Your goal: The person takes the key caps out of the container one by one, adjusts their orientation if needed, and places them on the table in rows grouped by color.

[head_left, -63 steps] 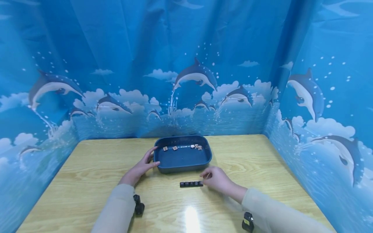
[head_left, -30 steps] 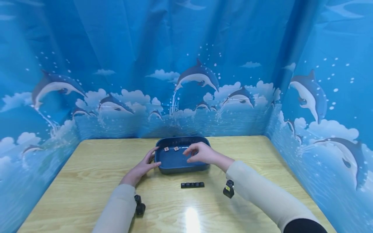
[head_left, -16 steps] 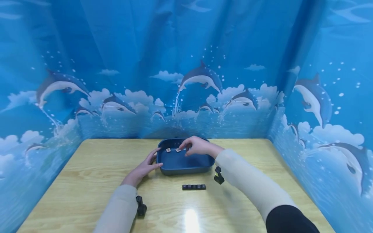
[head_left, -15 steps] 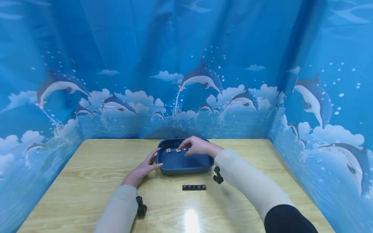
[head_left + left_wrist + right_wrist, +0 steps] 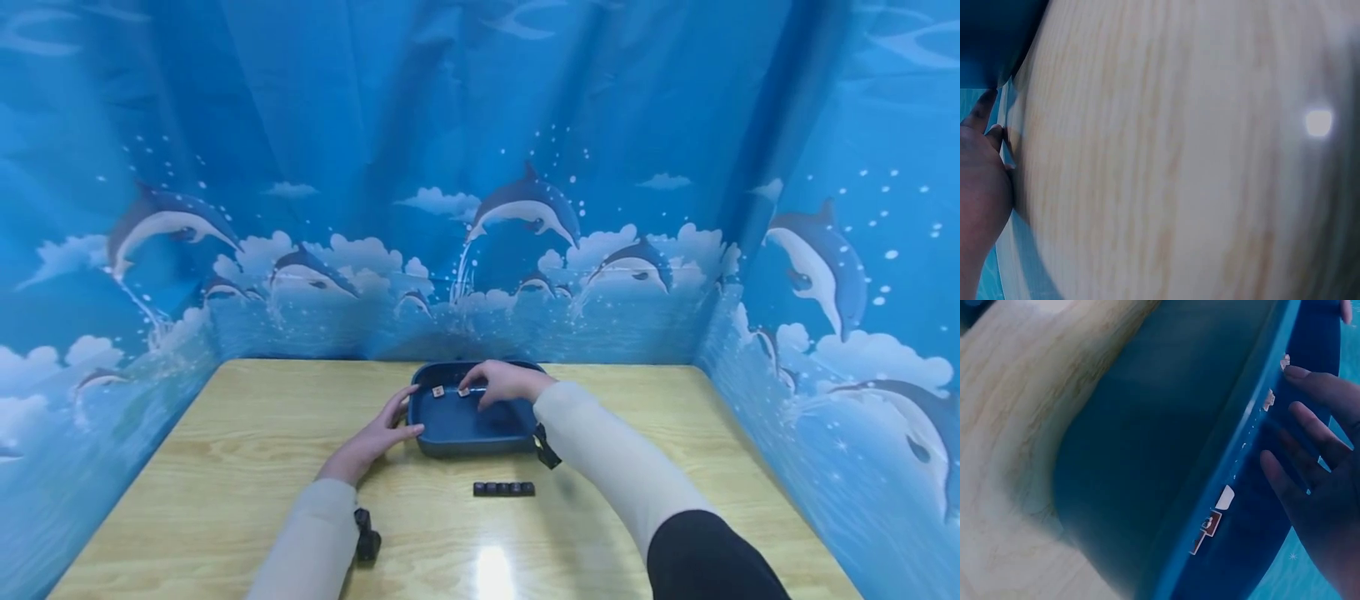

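Note:
A dark blue rectangular tray (image 5: 480,451) stands at the back middle of the table. My left hand (image 5: 375,439) rests against its left end, thumb and fingers spread along the rim. In the left wrist view a fingertip of the left hand (image 5: 979,181) touches the tray's corner. My right hand (image 5: 506,382) reaches into the tray from the right. Its forefinger is at a small square whitish piece (image 5: 463,392), while the thumb stays apart. Another such piece (image 5: 438,391) lies to the left. In the right wrist view more pieces (image 5: 1211,523) lie in the tray, below the right hand (image 5: 1329,444).
In front of the tray a black row of several small blocks (image 5: 504,489), resembling keycaps, lies on the wooden table (image 5: 247,467). A blue dolphin-print curtain (image 5: 360,250) stands behind and beside the table.
My right hand has gone from beside the black row up into the tray, then left to a whitish piece. The left hand stays at the tray's left end.

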Demonstrator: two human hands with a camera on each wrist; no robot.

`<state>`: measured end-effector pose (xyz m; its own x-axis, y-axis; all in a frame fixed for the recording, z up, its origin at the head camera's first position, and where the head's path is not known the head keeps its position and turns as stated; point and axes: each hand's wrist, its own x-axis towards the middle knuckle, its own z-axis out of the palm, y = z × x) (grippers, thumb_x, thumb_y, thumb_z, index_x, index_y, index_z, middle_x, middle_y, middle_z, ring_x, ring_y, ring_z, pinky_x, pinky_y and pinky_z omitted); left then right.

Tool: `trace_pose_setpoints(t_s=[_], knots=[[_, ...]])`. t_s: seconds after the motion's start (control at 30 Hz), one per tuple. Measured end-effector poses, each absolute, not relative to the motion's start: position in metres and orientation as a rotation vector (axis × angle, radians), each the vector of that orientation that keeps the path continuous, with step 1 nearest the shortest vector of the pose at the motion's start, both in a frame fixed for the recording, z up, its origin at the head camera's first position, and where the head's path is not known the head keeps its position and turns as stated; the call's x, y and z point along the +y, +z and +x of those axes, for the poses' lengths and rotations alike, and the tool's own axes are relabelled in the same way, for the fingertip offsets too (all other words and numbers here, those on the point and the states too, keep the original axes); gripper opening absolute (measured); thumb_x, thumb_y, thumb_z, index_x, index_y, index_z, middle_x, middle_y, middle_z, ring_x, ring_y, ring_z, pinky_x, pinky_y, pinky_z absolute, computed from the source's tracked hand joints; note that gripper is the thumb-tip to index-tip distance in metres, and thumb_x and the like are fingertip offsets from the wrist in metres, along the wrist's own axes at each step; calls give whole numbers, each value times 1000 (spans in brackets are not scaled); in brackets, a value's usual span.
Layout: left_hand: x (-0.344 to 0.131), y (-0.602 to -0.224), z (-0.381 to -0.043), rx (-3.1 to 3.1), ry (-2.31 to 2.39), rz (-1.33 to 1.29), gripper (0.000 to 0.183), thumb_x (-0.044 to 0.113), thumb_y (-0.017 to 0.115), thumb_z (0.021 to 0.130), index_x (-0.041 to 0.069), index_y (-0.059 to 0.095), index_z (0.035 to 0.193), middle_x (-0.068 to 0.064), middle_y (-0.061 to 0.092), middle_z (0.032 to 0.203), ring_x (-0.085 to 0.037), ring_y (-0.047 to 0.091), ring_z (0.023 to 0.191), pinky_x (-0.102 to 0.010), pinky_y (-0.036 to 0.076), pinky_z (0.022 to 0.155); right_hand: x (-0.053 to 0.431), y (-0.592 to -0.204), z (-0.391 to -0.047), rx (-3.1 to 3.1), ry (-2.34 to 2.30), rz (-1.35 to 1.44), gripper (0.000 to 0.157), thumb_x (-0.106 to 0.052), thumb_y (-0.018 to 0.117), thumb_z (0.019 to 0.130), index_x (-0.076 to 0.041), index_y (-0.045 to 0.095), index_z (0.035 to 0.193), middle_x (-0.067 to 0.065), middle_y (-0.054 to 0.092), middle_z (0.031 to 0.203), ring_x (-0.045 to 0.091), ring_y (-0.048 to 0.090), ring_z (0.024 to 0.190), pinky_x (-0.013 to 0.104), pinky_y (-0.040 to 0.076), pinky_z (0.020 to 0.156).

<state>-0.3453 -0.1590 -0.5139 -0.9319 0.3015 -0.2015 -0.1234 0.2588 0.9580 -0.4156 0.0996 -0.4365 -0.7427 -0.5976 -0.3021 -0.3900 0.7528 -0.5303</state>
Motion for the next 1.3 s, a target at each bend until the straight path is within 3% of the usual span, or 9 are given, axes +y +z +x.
trace_pose_setpoints(t_s=[0.4,0.6,0.8,0.97,1.13,1.3], knots=[[-157,-512,-343,2197,1707,144,78,28,70,91,31,24,154,-25,13,158,-47,6,144,-71,7,108,95,-444,-419,2443,-389,-769,62,-9,78,82,-19,56,139,3,48,144,23,44,132,37,43,103],[-158,-514,-343,2192,1716,125,79,29,71,90,33,24,154,-24,12,159,-45,5,145,-70,5,108,97,-445,-416,2416,-379,-788,57,-8,79,81,-19,61,134,1,49,130,18,53,115,30,49,89],[-158,-515,-344,2190,1722,119,78,29,71,91,33,25,154,-23,12,159,-44,5,145,-68,6,110,100,-447,-412,2408,-336,-826,49,-9,75,85,-17,63,131,0,48,117,13,53,101,27,49,83],[-158,-515,-343,2186,1719,127,77,28,70,91,33,25,154,-22,12,160,-43,5,145,-67,7,110,104,-449,-406,2423,-295,-810,42,-9,74,87,-13,66,128,0,51,113,12,53,99,27,49,84],[-158,-513,-342,2194,1703,133,77,28,69,92,33,24,154,-22,11,160,-44,5,145,-68,6,110,108,-454,-405,2431,-320,-789,38,-4,75,84,-9,69,121,1,66,116,14,60,107,28,51,86],[-159,-513,-342,2190,1710,142,77,27,69,92,34,23,154,-22,11,160,-43,5,145,-68,5,110,116,-457,-403,2469,-340,-768,29,2,75,81,-10,75,107,-1,71,101,13,65,97,28,54,82]])
